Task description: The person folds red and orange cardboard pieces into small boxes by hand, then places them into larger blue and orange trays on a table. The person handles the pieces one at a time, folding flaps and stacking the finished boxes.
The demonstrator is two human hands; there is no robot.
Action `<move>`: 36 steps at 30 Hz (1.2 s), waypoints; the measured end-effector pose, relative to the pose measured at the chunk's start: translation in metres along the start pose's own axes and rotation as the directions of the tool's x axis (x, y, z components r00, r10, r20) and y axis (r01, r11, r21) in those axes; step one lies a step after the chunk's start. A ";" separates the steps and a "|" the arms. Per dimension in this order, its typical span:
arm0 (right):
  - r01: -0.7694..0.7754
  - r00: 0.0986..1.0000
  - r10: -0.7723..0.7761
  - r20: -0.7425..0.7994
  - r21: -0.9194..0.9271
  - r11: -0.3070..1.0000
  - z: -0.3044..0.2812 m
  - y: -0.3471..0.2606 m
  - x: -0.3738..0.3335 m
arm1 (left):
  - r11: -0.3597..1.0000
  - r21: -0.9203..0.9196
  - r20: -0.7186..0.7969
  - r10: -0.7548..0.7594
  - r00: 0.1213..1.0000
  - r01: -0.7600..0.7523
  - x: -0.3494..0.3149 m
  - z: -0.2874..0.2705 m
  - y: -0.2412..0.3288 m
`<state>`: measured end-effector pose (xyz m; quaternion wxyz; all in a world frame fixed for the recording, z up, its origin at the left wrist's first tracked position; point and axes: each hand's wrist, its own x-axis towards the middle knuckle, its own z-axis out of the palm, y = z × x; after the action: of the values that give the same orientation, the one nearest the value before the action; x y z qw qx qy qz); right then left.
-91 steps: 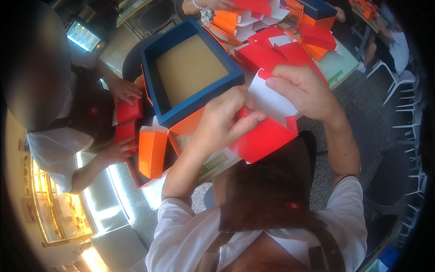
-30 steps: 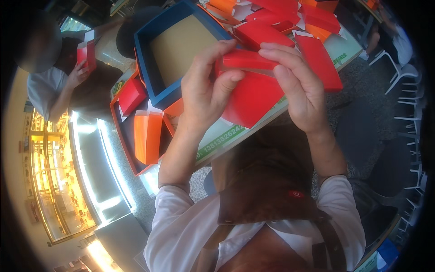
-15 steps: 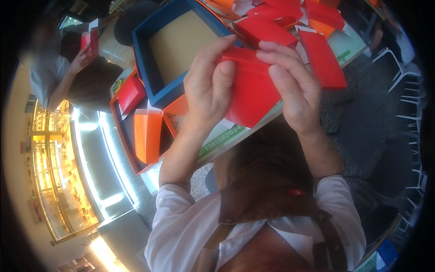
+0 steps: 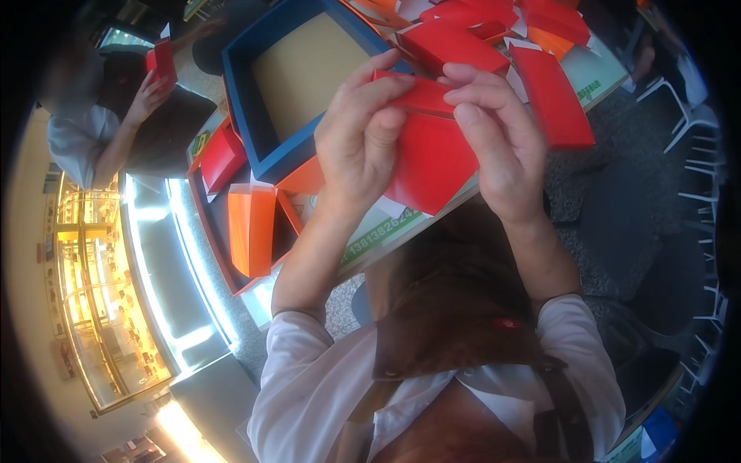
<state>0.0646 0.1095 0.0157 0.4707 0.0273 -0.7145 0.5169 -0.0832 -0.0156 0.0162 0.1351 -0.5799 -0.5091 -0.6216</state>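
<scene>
Between my two hands is a red paper box, with a folded strip along its upper end. My left hand grips its left side, the fingers curled over the upper corner. On the other side my right hand pinches the upper right corner between thumb and fingers. The box's lower end points toward me, over the table edge. Just beyond my left hand stands a large blue tray-like box with a tan bottom. More red boxes lie right of my right hand.
An orange-rimmed tray at the left holds an orange box and a red box. Red and orange folded boxes pile up on the table's far side. A co-worker at the far left holds a red box. White chairs line the right.
The upper end of my red box has tilted, showing more of the folded strip. My fingers have shifted slightly along it. The co-worker's red box has moved a little to the right.
</scene>
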 end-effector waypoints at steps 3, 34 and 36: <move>0.001 1.000 -0.001 0.018 0.006 1.000 -0.001 0.002 0.001 | 0.999 0.029 0.018 -0.016 1.000 0.016 0.000 -0.004 0.002; 0.090 0.977 -0.032 0.210 -0.277 0.957 -0.015 -0.011 0.023 | 0.947 0.321 0.287 -0.081 0.955 -0.015 0.024 -0.025 0.029; 0.026 0.978 0.018 0.210 -0.206 0.978 -0.017 -0.010 0.025 | 0.963 0.268 0.248 -0.100 0.964 0.032 0.022 -0.025 0.024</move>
<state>0.0667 0.1291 0.0408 0.3937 0.0340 -0.8104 0.4326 -0.0858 -0.0369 0.0515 0.1217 -0.6158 -0.6190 -0.4721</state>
